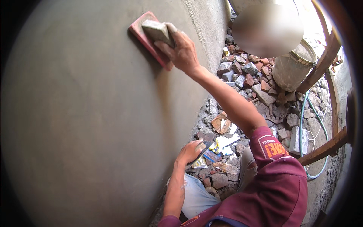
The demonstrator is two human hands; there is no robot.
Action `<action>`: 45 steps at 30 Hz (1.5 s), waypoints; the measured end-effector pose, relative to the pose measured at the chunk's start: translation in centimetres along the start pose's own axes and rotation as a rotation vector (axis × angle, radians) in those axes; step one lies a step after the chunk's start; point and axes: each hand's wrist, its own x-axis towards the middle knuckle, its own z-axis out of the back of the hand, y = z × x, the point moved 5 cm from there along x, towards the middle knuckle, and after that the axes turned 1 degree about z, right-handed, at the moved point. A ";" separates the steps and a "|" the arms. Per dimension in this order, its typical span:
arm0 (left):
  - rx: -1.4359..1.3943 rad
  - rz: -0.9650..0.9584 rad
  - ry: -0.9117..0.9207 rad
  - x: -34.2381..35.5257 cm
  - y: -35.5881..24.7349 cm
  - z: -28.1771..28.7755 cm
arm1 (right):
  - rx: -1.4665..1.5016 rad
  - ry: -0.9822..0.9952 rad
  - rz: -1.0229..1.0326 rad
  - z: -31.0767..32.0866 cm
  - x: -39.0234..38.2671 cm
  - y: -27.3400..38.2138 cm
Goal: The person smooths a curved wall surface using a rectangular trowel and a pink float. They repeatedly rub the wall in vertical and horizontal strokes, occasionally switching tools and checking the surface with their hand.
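Observation:
My right hand reaches up along a smooth grey plastered wall, its fingers closed round the block grip of a plastering float. The float has a red base, which lies tilted against the wall. Lower down, close to the wall's foot and above my knee, my left hand is closed on a small dark-edged thing. Most of that thing is hidden by my fingers, so its kind does not show.
Broken bricks and stones cover the ground right of the wall, with torn wrappers among them. A dirty bucket stands at the upper right. Wooden poles, a looped teal hose and a pale block are at the right.

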 end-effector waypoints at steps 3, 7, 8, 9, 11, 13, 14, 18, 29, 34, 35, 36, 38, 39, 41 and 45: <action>0.014 0.021 -0.008 -0.3 0.0 0.3 | 0.094 0.155 0.022 0.7 -4.4 1.0; -0.030 0.028 -0.009 -1.0 -0.8 1.1 | 0.192 -0.022 -0.582 6.8 -10.2 -7.6; -0.055 0.006 -0.014 -1.5 -1.0 0.8 | 0.401 -0.167 -0.869 8.3 -12.8 -11.9; -0.054 0.004 0.016 -1.8 -1.3 0.1 | 0.365 -0.239 -0.901 10.2 -16.1 -17.2; -0.036 0.005 0.018 -1.6 -1.5 0.0 | 0.360 -0.098 -1.308 12.9 -25.8 -23.0; -0.032 0.118 0.042 -2.6 -1.7 0.6 | 0.258 0.034 -1.693 12.1 -33.2 -23.2; -0.035 0.120 0.045 -2.6 -2.0 0.6 | 0.486 -0.027 -1.742 11.9 -36.6 -23.7; -0.002 0.186 0.058 -3.4 -1.0 1.0 | 0.442 -0.011 -1.975 8.5 -42.0 -21.4; 0.005 0.189 0.074 -3.6 -1.5 1.1 | 0.665 -0.209 -1.916 6.2 -47.7 -24.2; 0.013 0.174 0.092 -3.6 -1.6 1.1 | 1.160 -0.307 -1.880 8.0 -46.3 -23.6; 0.017 0.150 0.091 -3.5 -1.8 1.2 | 1.369 -0.202 -1.747 9.0 -45.3 -23.7; 0.013 0.143 0.078 -3.5 -1.2 0.9 | 1.437 -0.182 -1.728 9.5 -44.1 -23.4; 0.003 0.090 0.067 -3.6 -0.7 0.5 | 1.476 -0.131 -1.654 9.1 -39.5 -22.4; 0.008 0.064 0.053 -3.6 -0.8 0.8 | 1.455 -0.111 -1.596 8.7 -36.3 -21.6; 0.019 0.082 0.074 -3.1 -1.6 1.3 | 1.373 0.104 -1.379 8.4 -28.0 -18.3; -0.006 0.096 0.054 -3.2 0.3 0.2 | 0.419 0.364 -0.590 6.0 -9.7 -5.8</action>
